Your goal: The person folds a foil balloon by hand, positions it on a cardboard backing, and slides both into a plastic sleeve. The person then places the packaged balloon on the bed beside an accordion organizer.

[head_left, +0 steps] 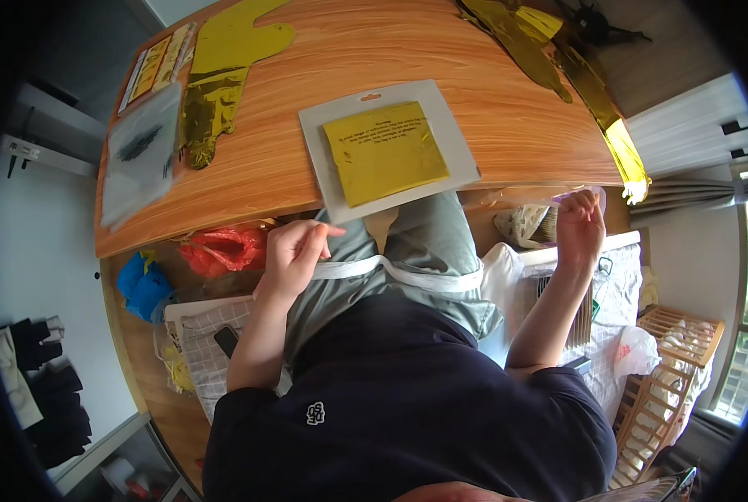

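A flat gold foil piece (386,155) with small dark print lies folded on a white card (315,159) with a hanging slot. The card rests at the table's near edge, its lower corner jutting over it. Just below that corner is my left hand (294,255), index finger stretched out and the other fingers partly curled, with nothing visible in it. My right hand (581,222) is raised off the table's right front edge, fingertips pinched together. A thin, see-through plastic film (516,197) runs to those fingertips; its shape is hard to make out.
Unfolded gold foil shapes (215,92) lie at the table's left, and more gold foil (550,58) at its far right. Clear plastic packets (143,155) sit by the left edge. Below are a red plastic bag (223,249), a phone (226,340) and a wooden rack (671,368).
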